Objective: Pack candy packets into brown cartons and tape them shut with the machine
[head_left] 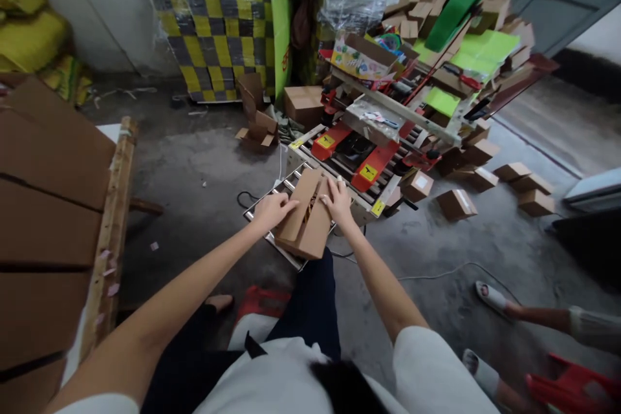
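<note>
Left hand (272, 212): I am keeping it at the left side of the carton (306, 212), thumb reaching onto the left flap, fingers bending inward. Whether they are grasping the cardboard or only pressing, I cannot tell.

Right hand (337, 199): I am laying it on the right flap near the far end, fingers spreading over the cardboard and not clenching.

Carton: it is sitting on the roller rack (257, 210), covering most of the rollers from the far edge to the near right edge. The rack's left corner and near corner are showing past it. The two long flaps are lying folded inward but are not meeting; a narrow slit is running between them, and something dark and yellowish is showing inside, too small to identify.

Just past the rack's far edge, a machine (381, 165) with red side panels is standing, its bed of rollers carrying on from the rack. A green strap (466, 3) is hanging across the upper right.

Floor: small cartons (456, 205) are lying to the right of the machine. Behind, a yellow-and-grey checkered stack (223, 32) is standing in clear wrap. To my left, large cartons (46, 220) are standing behind a wooden beam (114, 226). At the right, another person's slippered foot (491, 295) is resting on the floor.
</note>
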Demonstrator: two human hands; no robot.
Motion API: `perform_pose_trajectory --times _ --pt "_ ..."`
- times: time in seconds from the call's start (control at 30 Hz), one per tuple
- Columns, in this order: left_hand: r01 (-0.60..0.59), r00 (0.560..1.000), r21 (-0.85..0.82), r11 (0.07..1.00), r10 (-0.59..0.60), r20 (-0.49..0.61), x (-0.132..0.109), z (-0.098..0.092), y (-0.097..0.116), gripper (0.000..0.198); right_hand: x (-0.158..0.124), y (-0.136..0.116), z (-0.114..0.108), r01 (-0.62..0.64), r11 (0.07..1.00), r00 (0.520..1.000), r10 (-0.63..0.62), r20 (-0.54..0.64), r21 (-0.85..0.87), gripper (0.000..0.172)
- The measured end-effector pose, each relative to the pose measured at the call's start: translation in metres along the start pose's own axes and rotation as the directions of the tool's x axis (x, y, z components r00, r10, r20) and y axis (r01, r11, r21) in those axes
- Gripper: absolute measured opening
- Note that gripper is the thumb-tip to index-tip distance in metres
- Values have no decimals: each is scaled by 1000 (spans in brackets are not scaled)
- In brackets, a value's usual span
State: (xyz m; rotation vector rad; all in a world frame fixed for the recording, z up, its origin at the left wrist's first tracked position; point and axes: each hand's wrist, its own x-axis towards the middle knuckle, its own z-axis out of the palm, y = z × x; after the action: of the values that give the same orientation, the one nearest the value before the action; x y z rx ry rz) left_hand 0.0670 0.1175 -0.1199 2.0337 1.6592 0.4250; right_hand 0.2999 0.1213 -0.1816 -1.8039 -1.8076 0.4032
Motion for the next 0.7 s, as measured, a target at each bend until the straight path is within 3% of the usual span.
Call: perform_pose_trajectory --times 0.1,0.2,0.3,0.47,0.53,0.63,0.7 --pt "34 999 -344 938 -28 24 20 15 -1 32 11 5 6 48 990 988 -67 137 134 67" --pt "-77 994 -548 833 106 23 34 37 3 70 10 6 8 56 985 987 -79 139 163 67" --pt "-158 984 -495 854 179 -5 39 53 2 88 10 0 7 18 992 995 -30 91 127 64" --pt "-175 984 -408 896 173 -41 39 60 -4 80 -8 -33 -2 -101 991 993 106 51 -91 62" --pt "-166 986 -414 895 157 -55 37 62 -6 76 -39 -52 -5 -34 984 993 53 107 -174 66" --pt "-119 993 -442 889 109 -47 42 66 -7 78 -91 -75 -5 191 955 961 -134 243 -227 87" --pt "-95 995 -463 881 86 -40 52 70 -6 80 -105 -78 -5 251 933 943 -175 284 -256 99"
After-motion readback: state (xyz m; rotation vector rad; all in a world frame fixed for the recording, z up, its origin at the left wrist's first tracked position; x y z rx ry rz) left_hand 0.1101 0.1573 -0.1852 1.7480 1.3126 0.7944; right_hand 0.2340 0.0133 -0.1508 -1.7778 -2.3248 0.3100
